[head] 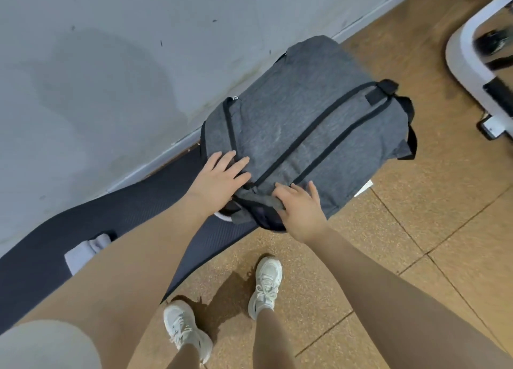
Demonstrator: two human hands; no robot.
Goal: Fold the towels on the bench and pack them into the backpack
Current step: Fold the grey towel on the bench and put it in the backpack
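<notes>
1. My right hand (301, 210) grips the near end of the backpack (305, 124).
2. My left hand (219, 178) rests flat on it, fingers straight.
3. The backpack lies on the bench (125, 230); I judge its long axis runs away from me, up-right.
4. A towel (86, 248) lies left.

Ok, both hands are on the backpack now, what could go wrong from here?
1. The backpack overhangs the bench end; the left hand pressing flat and the right hand tugging its near edge might tip it to the floor.
2. A pale towel lies behind the left arm, easily forgotten.
</notes>
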